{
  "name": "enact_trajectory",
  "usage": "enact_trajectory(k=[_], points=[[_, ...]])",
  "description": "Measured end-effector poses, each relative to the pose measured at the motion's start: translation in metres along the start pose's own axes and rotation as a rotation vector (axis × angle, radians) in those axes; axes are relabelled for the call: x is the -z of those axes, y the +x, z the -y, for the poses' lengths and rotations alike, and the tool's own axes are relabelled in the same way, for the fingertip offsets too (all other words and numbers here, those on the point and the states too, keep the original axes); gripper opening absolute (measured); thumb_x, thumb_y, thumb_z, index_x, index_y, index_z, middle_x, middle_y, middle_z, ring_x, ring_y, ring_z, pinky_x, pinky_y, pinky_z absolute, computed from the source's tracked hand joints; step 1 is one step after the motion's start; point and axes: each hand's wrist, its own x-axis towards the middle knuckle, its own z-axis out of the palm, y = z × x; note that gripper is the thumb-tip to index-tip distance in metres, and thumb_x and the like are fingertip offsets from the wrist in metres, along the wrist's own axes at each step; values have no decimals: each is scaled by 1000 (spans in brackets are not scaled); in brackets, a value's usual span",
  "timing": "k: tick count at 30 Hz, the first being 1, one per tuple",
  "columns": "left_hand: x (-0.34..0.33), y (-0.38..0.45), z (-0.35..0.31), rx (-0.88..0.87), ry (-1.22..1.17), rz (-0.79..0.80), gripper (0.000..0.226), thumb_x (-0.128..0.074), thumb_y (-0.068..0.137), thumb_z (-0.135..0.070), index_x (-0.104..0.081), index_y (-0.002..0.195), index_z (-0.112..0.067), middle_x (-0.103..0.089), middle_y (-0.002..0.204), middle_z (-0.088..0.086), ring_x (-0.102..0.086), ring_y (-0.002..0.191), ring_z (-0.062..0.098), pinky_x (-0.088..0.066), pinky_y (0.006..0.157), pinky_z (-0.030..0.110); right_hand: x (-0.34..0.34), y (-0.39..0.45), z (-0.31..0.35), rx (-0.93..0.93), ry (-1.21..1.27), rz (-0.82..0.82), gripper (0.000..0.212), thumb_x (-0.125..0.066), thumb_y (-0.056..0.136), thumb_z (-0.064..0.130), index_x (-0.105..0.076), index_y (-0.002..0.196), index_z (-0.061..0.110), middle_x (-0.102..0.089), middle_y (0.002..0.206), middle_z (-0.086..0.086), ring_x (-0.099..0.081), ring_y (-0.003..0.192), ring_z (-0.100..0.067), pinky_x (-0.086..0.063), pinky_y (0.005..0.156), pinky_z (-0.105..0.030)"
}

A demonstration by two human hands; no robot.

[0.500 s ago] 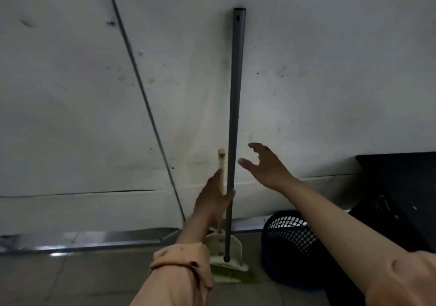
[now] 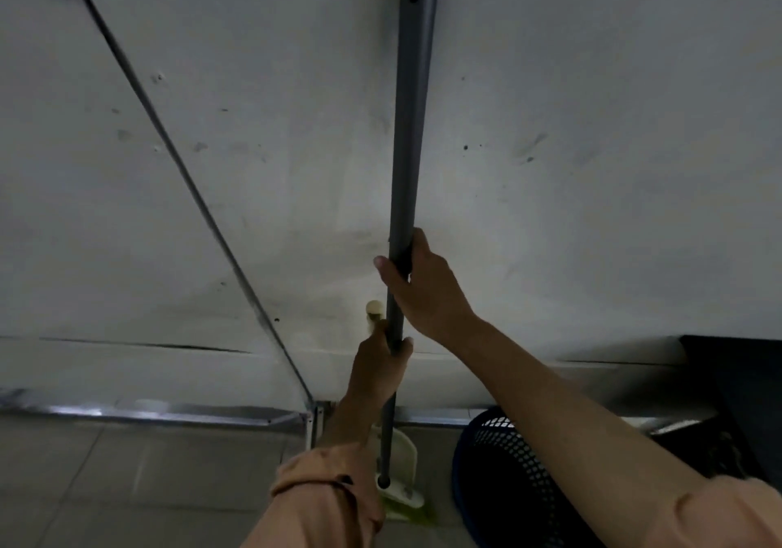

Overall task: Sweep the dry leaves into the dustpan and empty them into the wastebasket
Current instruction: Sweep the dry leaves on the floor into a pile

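A long grey broom handle [image 2: 410, 116] stands upright against the white wall, its pale head [image 2: 397, 492] resting on the floor. My right hand [image 2: 423, 289] is closed around the handle at mid-height. My left hand [image 2: 381, 365] grips lower down, wrapped around both the broom handle and the cream dustpan handle [image 2: 374, 308], whose knob shows just above my fingers. The cream dustpan [image 2: 404, 450] stands upright on the floor behind the broom. A dark blue mesh wastebasket [image 2: 503, 480] sits on the floor to the right, partly hidden by my right arm. No leaves are visible.
A white wall [image 2: 169, 251] with a diagonal seam fills most of the view. A metal strip [image 2: 148, 410] runs along its base above grey floor tiles [image 2: 127, 484]. A black object [image 2: 736, 399] stands at the right, behind the wastebasket.
My right hand, open and reaching half a second ago, has closed around the broom handle. The view has moved closer to the wall. My left hand keeps its grip.
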Motion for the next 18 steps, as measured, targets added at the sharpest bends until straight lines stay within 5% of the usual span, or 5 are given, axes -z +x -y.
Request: enact_trajectory(k=[4, 9, 18], points=[[-14, 4, 8, 57, -147, -57, 30, -52, 94, -30, -57, 113, -7, -63, 80, 14, -55, 62, 17, -39, 52, 20, -3, 2, -7, 35, 60, 25, 21, -49, 92, 34, -37, 96, 18, -49, 65, 5, -52, 55, -11, -51, 56, -33], [-16, 7, 7, 108, -171, -42, 15, -53, 93, -23, -54, 84, -11, -54, 64, 2, -49, 55, 10, -36, 46, 10, 0, 1, -3, 45, 125, 87, 22, -48, 92, 30, -37, 101, 14, -64, 83, -22, -63, 73, -33, -54, 66, -46], [25, -32, 12, 106, -206, -120, 21, -51, 94, -23, -49, 74, -17, -52, 63, -3, -50, 58, 9, -39, 51, 9, -12, -12, 46, 188, 109, 209, 31, -47, 92, 33, -37, 108, 9, -63, 82, -24, -61, 71, -38, -53, 64, -51]])
